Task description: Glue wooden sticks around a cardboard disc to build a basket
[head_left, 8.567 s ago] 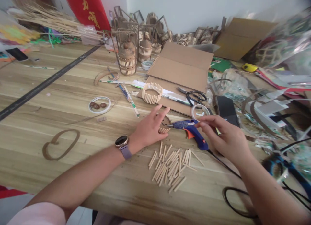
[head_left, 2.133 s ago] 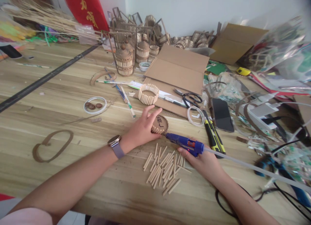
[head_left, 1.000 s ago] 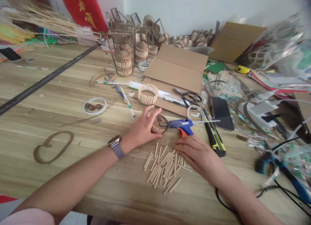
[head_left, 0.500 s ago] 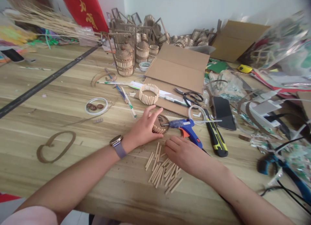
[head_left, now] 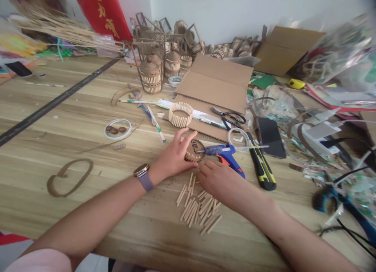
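Note:
My left hand [head_left: 173, 155], with a watch on its wrist, curves its thumb and fingers around a small round base [head_left: 194, 147] with dark printed characters. Short wooden sticks stand along the base's near rim. Just right of it, my right hand [head_left: 216, 177] has its fingers pinched together; its fingertips are turned away, so what they hold is hidden. Beneath and beside that hand lies a loose pile of short wooden sticks [head_left: 194, 209]. A blue glue gun [head_left: 232, 158] rests on the table, its nozzle pointing at the base.
Behind the base stands a ring of sticks [head_left: 180, 115] near cardboard [head_left: 214, 84] and scissors [head_left: 232, 117]. To the right lie a utility knife [head_left: 261, 166] and a phone [head_left: 270, 136]. Tape rolls with brown balls [head_left: 117, 129] lie left; small lidded buckets [head_left: 150, 76] stand farther back.
My right hand has moved slightly up toward the round base. My left hand keeps its place around it, and the view has shifted a little.

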Demonstrator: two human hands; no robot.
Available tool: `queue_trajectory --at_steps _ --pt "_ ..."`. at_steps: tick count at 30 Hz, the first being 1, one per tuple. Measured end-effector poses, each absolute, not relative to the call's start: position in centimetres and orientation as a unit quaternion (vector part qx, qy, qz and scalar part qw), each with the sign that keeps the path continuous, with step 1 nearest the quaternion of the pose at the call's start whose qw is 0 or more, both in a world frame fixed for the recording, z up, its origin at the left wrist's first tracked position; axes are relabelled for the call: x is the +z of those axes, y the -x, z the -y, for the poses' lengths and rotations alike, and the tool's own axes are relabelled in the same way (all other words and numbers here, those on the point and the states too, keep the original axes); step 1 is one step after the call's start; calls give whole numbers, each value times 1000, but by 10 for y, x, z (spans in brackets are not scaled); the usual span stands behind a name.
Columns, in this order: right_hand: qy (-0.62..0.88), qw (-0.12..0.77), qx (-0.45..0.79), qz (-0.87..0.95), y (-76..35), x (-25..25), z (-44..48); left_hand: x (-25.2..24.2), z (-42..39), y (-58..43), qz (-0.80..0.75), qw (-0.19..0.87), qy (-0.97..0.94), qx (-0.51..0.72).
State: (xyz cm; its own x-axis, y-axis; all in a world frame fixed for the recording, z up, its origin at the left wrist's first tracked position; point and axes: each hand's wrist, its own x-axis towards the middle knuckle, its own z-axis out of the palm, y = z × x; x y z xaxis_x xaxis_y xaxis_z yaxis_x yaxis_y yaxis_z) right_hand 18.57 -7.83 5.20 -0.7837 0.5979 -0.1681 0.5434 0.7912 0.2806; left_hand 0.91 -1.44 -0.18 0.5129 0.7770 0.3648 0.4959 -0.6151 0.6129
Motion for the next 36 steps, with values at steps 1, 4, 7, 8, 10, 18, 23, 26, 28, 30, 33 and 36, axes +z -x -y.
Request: queue_trajectory --at_steps 1,4,7,8,10,18,23,26,28,30,33,36 --pt "-305 127 109 -937 -187 52 78 -2 14 -9 -378 222 -841 317" --pt "-314 121 118 -934 -187 51 79 -1 15 -9 -379 223 -841 316" --pt "-341 121 115 -925 -182 51 81 0 15 -9 -380 224 -839 318" --pt "-349 128 109 -922 -180 52 81 0 15 -9 -380 224 -839 318" --pt "-353 150 96 -918 -178 54 80 1 15 -9 -382 224 -839 317" --pt "-371 160 95 -910 -191 57 74 1 16 -10 -383 216 -840 317" --pt "-357 107 79 -925 -190 56 76 1 16 -11 -381 217 -840 320" --pt "-369 107 37 -922 -187 57 76 1 17 -11 -384 215 -839 322" --pt "-392 107 -4 -914 -188 57 74 1 17 -11 -387 211 -838 323" --pt "-416 100 -49 -902 -191 56 73 2 18 -11 -388 207 -838 322" --pt "-443 95 -97 -886 -195 54 70 2 18 -10 -386 202 -841 321" --pt "-457 88 -110 -878 -198 55 68 2 18 -11 -385 202 -842 320"
